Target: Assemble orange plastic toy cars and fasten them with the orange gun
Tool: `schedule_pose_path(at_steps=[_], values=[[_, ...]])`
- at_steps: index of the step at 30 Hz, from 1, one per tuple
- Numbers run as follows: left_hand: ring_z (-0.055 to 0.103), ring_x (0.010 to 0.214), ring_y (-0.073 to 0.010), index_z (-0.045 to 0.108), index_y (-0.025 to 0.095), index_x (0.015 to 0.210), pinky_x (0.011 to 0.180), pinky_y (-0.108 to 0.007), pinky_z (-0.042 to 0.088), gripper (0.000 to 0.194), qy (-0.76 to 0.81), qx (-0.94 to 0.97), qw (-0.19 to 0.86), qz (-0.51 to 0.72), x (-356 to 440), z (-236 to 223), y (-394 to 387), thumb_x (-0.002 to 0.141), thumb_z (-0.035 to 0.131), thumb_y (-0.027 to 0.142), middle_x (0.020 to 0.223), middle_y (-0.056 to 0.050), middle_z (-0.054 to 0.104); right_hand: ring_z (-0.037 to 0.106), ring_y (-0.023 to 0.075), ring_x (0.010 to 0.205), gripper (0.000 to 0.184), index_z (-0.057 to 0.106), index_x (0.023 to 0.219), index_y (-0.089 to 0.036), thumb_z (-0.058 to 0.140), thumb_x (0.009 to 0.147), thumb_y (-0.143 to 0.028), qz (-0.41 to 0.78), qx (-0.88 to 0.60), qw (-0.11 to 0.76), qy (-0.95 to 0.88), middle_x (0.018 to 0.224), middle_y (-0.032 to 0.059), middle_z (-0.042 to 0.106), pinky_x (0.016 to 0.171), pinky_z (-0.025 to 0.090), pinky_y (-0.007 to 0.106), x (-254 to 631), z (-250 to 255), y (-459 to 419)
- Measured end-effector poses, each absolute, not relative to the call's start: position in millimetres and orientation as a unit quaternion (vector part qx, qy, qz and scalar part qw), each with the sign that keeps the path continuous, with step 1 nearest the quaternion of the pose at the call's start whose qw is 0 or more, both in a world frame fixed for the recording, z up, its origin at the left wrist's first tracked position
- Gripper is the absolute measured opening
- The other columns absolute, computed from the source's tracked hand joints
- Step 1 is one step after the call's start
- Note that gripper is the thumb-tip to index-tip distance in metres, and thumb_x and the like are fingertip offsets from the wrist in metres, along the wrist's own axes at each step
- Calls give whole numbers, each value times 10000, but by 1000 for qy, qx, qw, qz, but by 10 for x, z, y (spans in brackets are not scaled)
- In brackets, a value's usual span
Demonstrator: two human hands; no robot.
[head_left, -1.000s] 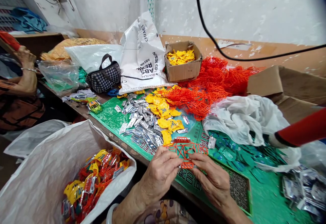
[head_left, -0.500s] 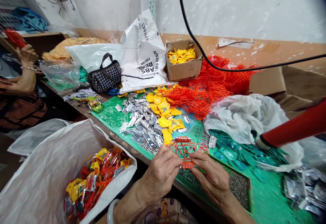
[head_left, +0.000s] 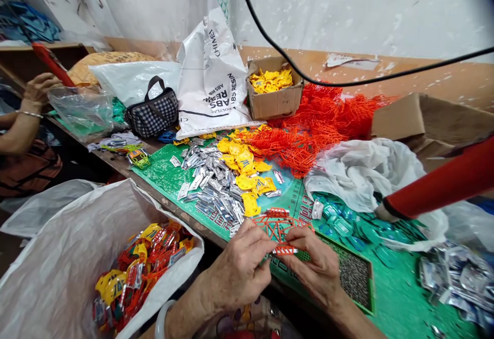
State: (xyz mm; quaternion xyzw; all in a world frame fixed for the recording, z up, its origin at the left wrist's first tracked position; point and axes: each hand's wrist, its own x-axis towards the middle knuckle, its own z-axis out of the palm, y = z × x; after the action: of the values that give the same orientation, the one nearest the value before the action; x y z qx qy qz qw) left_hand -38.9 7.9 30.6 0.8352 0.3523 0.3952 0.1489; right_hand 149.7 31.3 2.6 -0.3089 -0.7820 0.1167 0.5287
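My left hand and my right hand pinch a red-orange plastic lattice frame between thumbs and fingers, low over the bench's front edge. A silver-edged strip sits at the frame's near end, between the fingertips; its details are too small to tell. Beyond the hands lies a heap of shiny silver pieces, with yellow plastic shells to its right. Near my right hand is a shallow green tray of small dark metal pieces. A red cylindrical tool with a light tip slants in from the right.
An open white sack holding assembled pieces stands front left. Red-orange frames are heaped behind, beside a cardboard box of yellow shells. Green transparent parts spill from a white bag. A black cable hangs across. A co-worker's hand shows far left.
My right fingers have shifted slightly on the frame; both hands keep hold of it. The red tool and black cable have swung left. The co-worker's red object has moved right and down.
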Motion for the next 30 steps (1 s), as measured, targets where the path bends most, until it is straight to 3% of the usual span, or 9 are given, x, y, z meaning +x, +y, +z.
schedule_pose_path(at_steps=[3,6,11,15,20,24,27,30], values=[[531,799,-214,651,129,1006,742,-368,466,338,347,832,145,409,-376,285,79,762,490,-40,811,-75,624,659,139,601,125,596,785,-194,706,843,-211,120,-322,532,-774,706,16,661,542,520,229,1489,-2,287],[527,800,-211,662,128,973,745,-365,455,183,350,829,146,412,-373,285,100,829,575,55,800,-70,630,661,139,609,101,601,804,-199,676,868,-218,120,-322,526,-778,716,23,667,540,522,229,1478,-2,284],[536,947,-235,684,178,901,864,-400,398,25,381,829,133,387,-387,328,150,887,664,181,794,-34,675,668,140,630,106,600,832,-194,599,924,-246,121,-286,506,-805,732,47,678,557,528,225,1526,78,361],[520,1000,-240,670,200,923,917,-432,353,78,363,841,93,391,-414,292,170,900,628,137,833,-15,688,701,147,736,91,611,893,-197,561,949,-249,176,-238,464,-835,809,64,709,638,559,225,1644,149,443],[529,845,-201,600,150,932,762,-352,442,162,341,862,96,363,-391,215,140,866,522,23,870,-66,631,700,153,832,54,614,966,-186,570,941,-203,202,-201,449,-847,866,83,713,722,568,234,1717,162,461],[552,832,-209,565,129,1039,744,-343,497,291,345,872,112,328,-334,236,127,821,455,-29,890,-84,619,698,160,837,81,603,1010,-180,566,938,-174,186,-183,451,-853,870,90,714,733,566,240,1694,154,443],[563,821,-208,579,130,1077,724,-324,506,310,334,878,117,321,-315,247,121,847,438,-20,884,-83,622,694,168,798,170,574,1114,-190,559,944,-199,164,-188,476,-843,834,74,709,710,568,251,1670,151,426],[562,769,-190,605,117,1065,670,-284,487,262,334,872,150,324,-319,225,104,881,451,13,822,-70,610,675,159,715,383,489,1307,-217,585,936,-234,148,-199,502,-828,838,54,706,638,559,245,1660,129,409]])
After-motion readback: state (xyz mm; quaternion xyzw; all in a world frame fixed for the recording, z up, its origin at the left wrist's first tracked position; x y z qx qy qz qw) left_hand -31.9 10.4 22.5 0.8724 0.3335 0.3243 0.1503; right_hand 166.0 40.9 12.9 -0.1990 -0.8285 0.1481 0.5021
